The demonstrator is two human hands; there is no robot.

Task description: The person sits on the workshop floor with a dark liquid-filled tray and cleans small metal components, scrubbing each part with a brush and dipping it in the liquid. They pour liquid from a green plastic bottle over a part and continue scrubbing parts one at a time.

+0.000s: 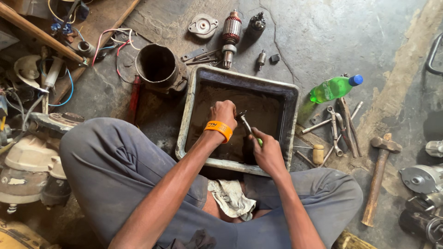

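I squat over a dark metal tray (240, 79) filled with murky brown liquid. My left hand (223, 113), with an orange wristband, is closed around a small part held over the liquid; the part itself is mostly hidden. My right hand (266, 151) grips a brush with a green handle (249, 129), its head pointing up towards my left hand. A dirty rag (230, 198) lies on my lap between my knees.
Behind the tray lie a motor armature (230, 38), a round end cap (203, 25), a cylindrical housing (158, 68) and small parts. At right are a green bottle (334, 88), wrenches (336, 130), a hammer (379, 175) and motor parts (422, 177). Wires and clutter fill the left.
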